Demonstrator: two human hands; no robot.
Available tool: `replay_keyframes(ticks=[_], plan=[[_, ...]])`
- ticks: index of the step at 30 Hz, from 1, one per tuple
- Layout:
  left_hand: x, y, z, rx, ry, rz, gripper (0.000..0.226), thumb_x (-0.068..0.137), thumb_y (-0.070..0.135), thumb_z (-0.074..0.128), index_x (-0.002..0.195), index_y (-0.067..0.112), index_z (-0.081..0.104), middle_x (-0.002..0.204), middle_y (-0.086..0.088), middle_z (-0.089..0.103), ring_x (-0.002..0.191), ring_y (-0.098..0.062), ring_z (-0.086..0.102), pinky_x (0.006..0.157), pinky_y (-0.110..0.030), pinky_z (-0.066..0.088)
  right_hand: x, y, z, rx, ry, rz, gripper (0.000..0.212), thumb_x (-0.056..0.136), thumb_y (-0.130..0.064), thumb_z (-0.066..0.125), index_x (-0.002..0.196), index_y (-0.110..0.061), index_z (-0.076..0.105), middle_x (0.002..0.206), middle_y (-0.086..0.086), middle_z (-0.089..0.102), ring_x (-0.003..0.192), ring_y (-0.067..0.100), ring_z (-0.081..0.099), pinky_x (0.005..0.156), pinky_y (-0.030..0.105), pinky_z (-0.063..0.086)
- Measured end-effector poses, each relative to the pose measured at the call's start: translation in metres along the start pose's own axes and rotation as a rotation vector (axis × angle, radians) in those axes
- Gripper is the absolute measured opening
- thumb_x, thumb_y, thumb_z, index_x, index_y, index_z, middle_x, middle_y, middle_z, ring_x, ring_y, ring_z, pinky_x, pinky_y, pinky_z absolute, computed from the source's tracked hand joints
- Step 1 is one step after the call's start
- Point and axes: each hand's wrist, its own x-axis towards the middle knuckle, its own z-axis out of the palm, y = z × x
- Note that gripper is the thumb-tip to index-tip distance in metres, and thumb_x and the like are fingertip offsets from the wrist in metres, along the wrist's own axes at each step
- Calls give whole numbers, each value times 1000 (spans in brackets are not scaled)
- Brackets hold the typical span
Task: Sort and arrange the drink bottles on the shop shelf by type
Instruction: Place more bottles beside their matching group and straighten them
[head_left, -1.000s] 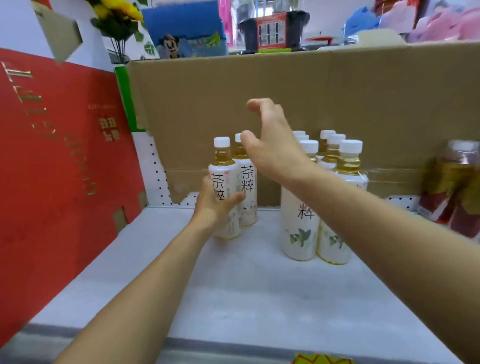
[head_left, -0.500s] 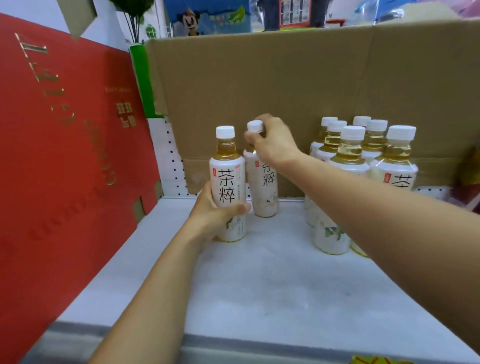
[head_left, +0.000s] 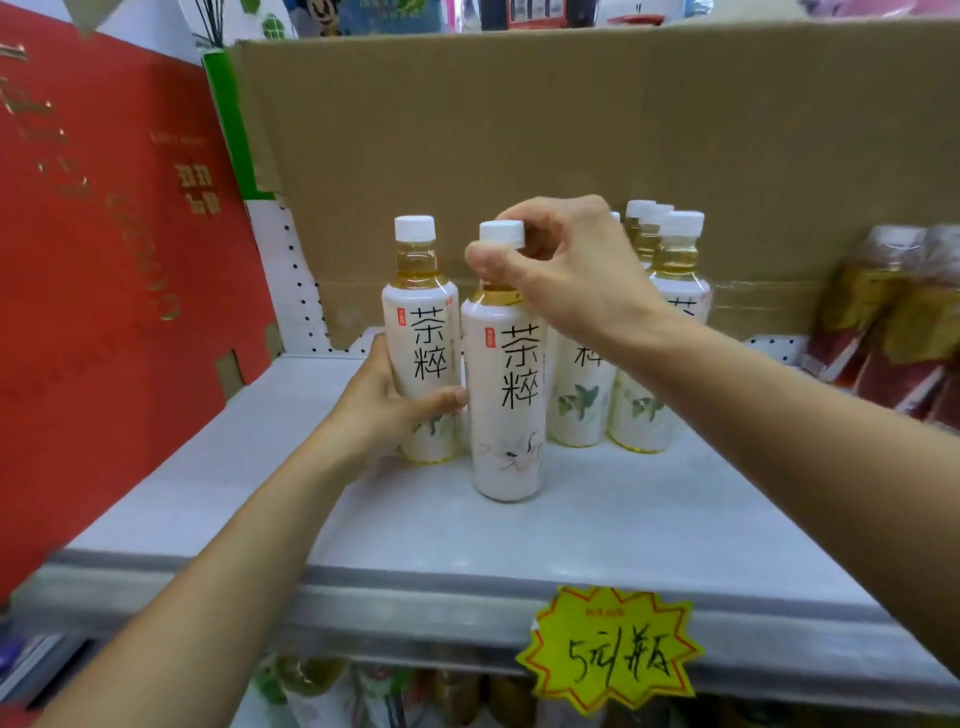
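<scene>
- Since half a second ago the right hand (head_left: 566, 270) has drawn the front bottle (head_left: 506, 395) forward from the back of the shelf. It is a white-sleeved plastic tea bottle with amber liquid at its neck and a white screw cap (head_left: 501, 232), and it now sits ahead of its neighbour.
- Right hand: thumb and fingertips are pinched round that cap from above. I cannot tell whether the base rests on the shelf or hangs just over it.
- Left hand (head_left: 384, 410): it is wrapped round the lower body of the rear bottle (head_left: 421, 332), a matching white-sleeved tea bottle at 10 o'clock of the front one. The thumb lies across its front, and the two bottles are touching or just apart.
- At 2 o'clock of the front bottle the cluster of matching tea bottles (head_left: 644, 405) stands packed together before the brown cardboard sheet (head_left: 519, 130).
- Further out at 3 o'clock are red-labelled bottles (head_left: 893, 332) of another kind, blurred.
- The pale grey shelf (head_left: 649, 525) carries all of these. A glossy red panel (head_left: 104, 260) closes it at 9 o'clock, and a yellow starburst price tag (head_left: 608, 649) hangs on its front lip at 6 o'clock.
- Risk: a cap-only pinch leaves the heavy body free to swing, so it could knock the rear bottle. Set down tilted, this tall narrow bottle could topple towards the shelf's front edge.
- Risk: the right forearm passes just over the cluster, so a careless sweep back could tip those bottles.
</scene>
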Motion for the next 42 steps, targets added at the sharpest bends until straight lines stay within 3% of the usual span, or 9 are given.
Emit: replay_keyframes(ticks=[6, 10, 13, 15, 17, 20, 23, 30, 42], plan=[[-23, 13, 43, 51, 50, 32, 72, 70, 36, 88, 128, 35, 45, 116, 13, 69, 104, -10, 68, 91, -44, 58, -36, 19, -62, -3, 75, 12, 24, 82, -31, 74, 88, -8, 73, 86, 6, 74, 83, 21, 71, 80, 46, 56], [-41, 30, 85, 59, 26, 64, 76, 57, 53, 84, 121, 41, 46, 115, 19, 68, 105, -5, 67, 89, -42, 58, -54, 42, -98, 6, 175, 57, 23, 81, -37, 77, 95, -19, 72, 86, -3, 73, 83, 14, 71, 79, 44, 59], [-43, 39, 109, 76, -9, 90, 77, 60, 50, 86, 124, 40, 45, 116, 18, 67, 105, -5, 66, 86, -40, 59, -68, 56, -108, 94, 217, 94, 29, 82, -34, 78, 105, -24, 64, 92, -7, 71, 85, 4, 68, 74, 25, 56], [-42, 42, 118, 74, -22, 105, 74, 69, 38, 88, 128, 36, 44, 117, 18, 66, 105, -3, 65, 85, -37, 60, -84, 66, -108, 173, 154, 138, 42, 81, -27, 79, 116, -25, 55, 99, -14, 67, 84, -11, 63, 67, 8, 49], [-41, 40, 123, 69, -28, 114, 74, 72, 28, 88, 131, 32, 43, 119, 19, 65, 106, 1, 63, 86, -31, 59, -105, 84, -100, 189, 34, 217, 59, 76, -19, 83, 122, -25, 45, 103, -20, 62, 84, -19, 60, 65, 3, 47], [-41, 34, 125, 121, -22, 128, 77, 69, 26, 90, 131, 32, 43, 122, 21, 61, 110, 10, 57, 94, -26, 53, -130, 108, -84, 131, -67, 319, 68, 71, -18, 86, 122, -24, 41, 108, -15, 64, 93, -9, 64, 79, 20, 57], [-39, 31, 128, 144, 2, 141, 79, 67, 27, 92, 130, 32, 45, 122, 20, 61, 112, 9, 56, 95, -26, 53, -131, 120, -75, 104, -56, 343, 70, 69, -25, 87, 122, -22, 41, 112, -14, 64, 101, 0, 64, 91, 32, 55], [-36, 29, 132, 157, 52, 175, 69, 69, 20, 91, 123, 23, 47, 113, 19, 63, 101, 14, 59, 83, -14, 52, -122, 126, -63, 105, -26, 300, 68, 69, -30, 88, 118, -24, 42, 111, -17, 63, 102, -2, 62, 86, 22, 53], [-37, 27, 133, 132, 70, 177, 64, 74, 16, 87, 124, 21, 47, 114, 13, 65, 99, 10, 62, 82, -16, 55, -123, 120, -60, 26, -16, 288, 70, 67, -41, 87, 119, -24, 42, 117, -11, 63, 107, 10, 62, 92, 38, 54]])
